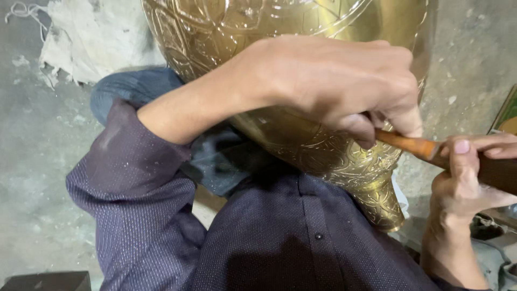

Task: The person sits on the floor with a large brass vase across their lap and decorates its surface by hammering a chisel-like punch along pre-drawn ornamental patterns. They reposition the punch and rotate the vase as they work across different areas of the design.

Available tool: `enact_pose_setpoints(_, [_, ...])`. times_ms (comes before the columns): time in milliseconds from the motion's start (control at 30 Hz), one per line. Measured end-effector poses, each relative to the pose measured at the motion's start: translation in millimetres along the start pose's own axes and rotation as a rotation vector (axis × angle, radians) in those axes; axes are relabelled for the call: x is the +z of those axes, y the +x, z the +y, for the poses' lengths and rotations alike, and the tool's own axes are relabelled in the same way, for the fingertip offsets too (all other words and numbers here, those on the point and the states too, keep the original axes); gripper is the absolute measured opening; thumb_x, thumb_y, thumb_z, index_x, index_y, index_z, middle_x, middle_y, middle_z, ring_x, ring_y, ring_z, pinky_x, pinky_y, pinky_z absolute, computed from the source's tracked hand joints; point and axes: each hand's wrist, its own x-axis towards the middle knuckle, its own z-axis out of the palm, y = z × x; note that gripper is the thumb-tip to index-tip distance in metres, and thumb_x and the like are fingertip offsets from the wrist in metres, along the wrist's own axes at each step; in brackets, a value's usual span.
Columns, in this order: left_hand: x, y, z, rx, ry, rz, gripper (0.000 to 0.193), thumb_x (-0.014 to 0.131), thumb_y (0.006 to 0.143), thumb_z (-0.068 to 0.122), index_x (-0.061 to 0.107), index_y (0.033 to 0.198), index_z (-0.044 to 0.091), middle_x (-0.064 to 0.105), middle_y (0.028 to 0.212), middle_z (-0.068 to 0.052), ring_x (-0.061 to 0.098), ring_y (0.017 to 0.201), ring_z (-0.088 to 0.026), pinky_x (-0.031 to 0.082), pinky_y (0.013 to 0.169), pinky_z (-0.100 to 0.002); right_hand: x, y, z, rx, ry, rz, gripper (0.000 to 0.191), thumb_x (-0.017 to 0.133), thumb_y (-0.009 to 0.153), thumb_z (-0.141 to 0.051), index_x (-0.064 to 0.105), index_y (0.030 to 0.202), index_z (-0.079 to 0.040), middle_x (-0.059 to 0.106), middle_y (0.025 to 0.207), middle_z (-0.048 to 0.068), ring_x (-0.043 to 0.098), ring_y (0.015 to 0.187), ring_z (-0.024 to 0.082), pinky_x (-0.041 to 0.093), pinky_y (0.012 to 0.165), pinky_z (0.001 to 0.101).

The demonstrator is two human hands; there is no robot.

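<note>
**Two hands on a tool against a brass vase**

A large engraved brass vase (301, 81) lies tilted across the person's lap, its wide body toward the top of the view and its narrow flared foot pointing down to the lower right, just above the dark dotted shirt (280, 242).

The left hand (334, 86) arches over the vase's side, fingers curled down and pinching the near end of a wooden handle (414, 145) against the metal. The tool's tip is hidden under those fingers.

The right hand (468, 178) comes in from the right edge, closed around the same handle farther back, thumb laid along its top.

A blue-jeaned knee (134, 89) shows at the upper left beneath the vase. The floor (32, 161) is rough grey concrete, with a white rag (91, 43) in its upper left corner.
</note>
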Motion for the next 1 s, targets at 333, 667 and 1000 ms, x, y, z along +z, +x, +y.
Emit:
enact_pose_setpoints(333, [3,0,2,-0.029,-0.072,0.091,0.02,0.077,0.086,0.021,0.065,0.09,0.005,0.065,0.065,-0.003,0.056,0.054,-0.014,0.039,0.047,-0.035,-5,-10,-5,0.04,0.0,0.009,0.025,0.066,0.114,0.0,0.041,0.118,0.002,0.058,0.093,0.011,0.056,0.078,0.017,0.051,0.082,0.0293])
enact_pose_setpoints(667, [5,5,3,-0.07,-0.031,0.032,0.029,0.074,0.089,0.024,0.072,0.115,0.01,0.066,0.071,-0.002,0.05,0.052,-0.013,0.039,0.04,-0.035,-21,-4,8,-0.012,-0.149,-0.101,0.014,0.068,0.109,0.006,0.054,0.106,0.003,0.061,0.092,0.013,0.057,0.072,0.016,0.047,0.066,0.026])
enact_pose_setpoints(1000, [-3,4,10,-0.109,0.032,-0.088,0.02,0.073,0.093,0.021,0.076,0.109,0.009,0.065,0.068,-0.005,0.048,0.053,-0.012,0.037,0.044,-0.036,-5,-2,7,-0.102,-0.169,-0.069,0.029,0.075,0.103,0.003,0.049,0.115,0.0,0.057,0.09,0.009,0.05,0.071,0.015,0.042,0.066,0.0243])
